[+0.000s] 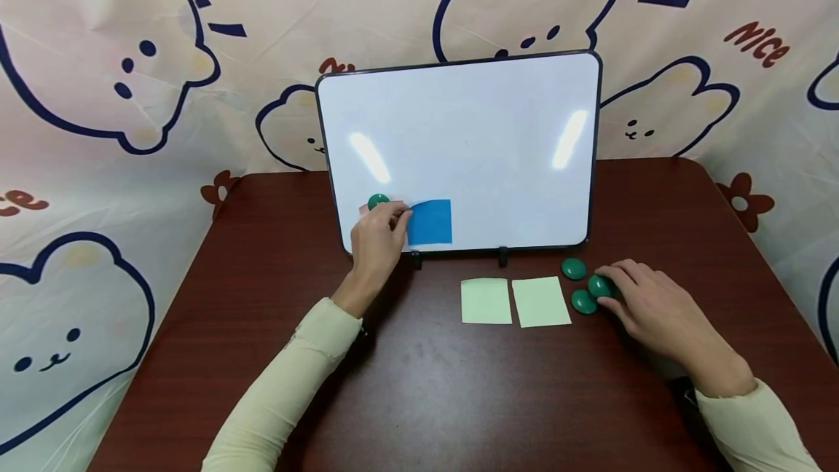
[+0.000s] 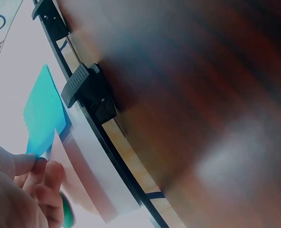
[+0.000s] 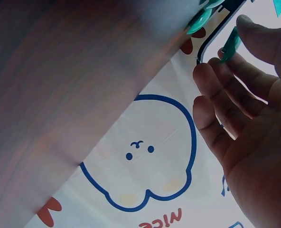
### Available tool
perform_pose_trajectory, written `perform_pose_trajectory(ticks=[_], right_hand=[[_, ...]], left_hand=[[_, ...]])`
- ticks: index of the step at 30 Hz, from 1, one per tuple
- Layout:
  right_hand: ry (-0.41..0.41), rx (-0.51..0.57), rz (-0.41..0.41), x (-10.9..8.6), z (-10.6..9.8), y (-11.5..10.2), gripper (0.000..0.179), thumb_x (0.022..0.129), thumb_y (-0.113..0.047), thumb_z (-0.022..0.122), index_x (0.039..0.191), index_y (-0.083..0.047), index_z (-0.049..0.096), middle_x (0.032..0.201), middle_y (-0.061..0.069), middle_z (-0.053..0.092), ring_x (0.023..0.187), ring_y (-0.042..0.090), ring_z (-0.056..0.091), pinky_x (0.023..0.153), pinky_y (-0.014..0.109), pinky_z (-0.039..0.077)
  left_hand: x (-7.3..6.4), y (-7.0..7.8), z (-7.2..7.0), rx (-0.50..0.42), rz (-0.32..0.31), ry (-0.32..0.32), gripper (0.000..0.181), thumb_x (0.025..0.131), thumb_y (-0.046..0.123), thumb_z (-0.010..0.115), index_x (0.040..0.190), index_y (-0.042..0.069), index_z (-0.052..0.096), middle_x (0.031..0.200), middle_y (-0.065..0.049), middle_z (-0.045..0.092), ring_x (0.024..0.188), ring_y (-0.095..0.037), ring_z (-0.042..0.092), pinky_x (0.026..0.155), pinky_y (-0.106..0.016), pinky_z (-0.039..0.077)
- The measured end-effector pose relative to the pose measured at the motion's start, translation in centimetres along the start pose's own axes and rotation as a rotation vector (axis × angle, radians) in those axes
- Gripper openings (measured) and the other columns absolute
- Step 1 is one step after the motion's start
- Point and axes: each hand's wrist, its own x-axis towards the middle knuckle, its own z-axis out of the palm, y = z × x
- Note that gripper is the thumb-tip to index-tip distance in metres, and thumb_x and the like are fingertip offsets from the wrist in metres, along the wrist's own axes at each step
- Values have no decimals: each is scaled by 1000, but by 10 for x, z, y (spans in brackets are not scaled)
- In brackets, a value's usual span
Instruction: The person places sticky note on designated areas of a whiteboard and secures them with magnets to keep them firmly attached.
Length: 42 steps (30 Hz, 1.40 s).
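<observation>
My left hand [image 1: 378, 242] pinches the upper left corner of a blue sticky note [image 1: 430, 222] against the lower left of a whiteboard [image 1: 478, 144]. Beside it a pink sticky note [image 2: 76, 183], mostly covered by that hand in the head view, is on the board under a round green magnet [image 1: 378, 200]. Over at the right of the table, my right hand [image 1: 658, 312] holds another green magnet [image 1: 599, 285] between thumb and fingers. Two more green magnets, one farther back [image 1: 573, 269] and one nearer [image 1: 583, 302], lie next to it.
Two pale green sticky notes, a left one [image 1: 486, 301] and a right one [image 1: 541, 302], lie side by side on the brown table [image 1: 419, 399]. Black clip feet [image 2: 90, 92] support the board's lower edge. A cartoon-printed cloth [image 1: 275, 35] hangs behind.
</observation>
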Motion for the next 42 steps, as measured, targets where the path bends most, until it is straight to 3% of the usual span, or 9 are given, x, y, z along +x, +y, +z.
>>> perform_pose_trajectory(ticks=[17,28,36,42], right_hand=[[30,8,-19,1,1,-2,47,82,-22,80,122,-5,61,111,11,62,96,26,60,78,50,53],[7,116,13,3,4,-11,48,84,-22,80,126,-10,60,116,7,60,97,24,62,81,51,55],[46,98,-36,13,2,-23,51,81,-26,82,127,-13,62,120,7,62,99,23,62,80,46,54],[78,49,-97,18,2,-28,54,76,-28,85,123,-10,65,113,10,65,96,25,62,78,46,55]], left_hand=[[4,3,1,-17,-57,33,16,93,19,72,96,4,76,85,-11,76,71,-20,71,61,-35,57],[4,0,6,16,-50,32,15,92,20,72,96,5,76,85,-10,75,72,-19,70,62,-35,57],[5,0,8,28,-28,47,16,92,20,73,95,5,75,85,-10,74,73,-20,70,63,-36,57],[6,1,6,30,-31,52,16,92,19,73,94,4,75,85,-10,75,73,-20,71,65,-37,57]])
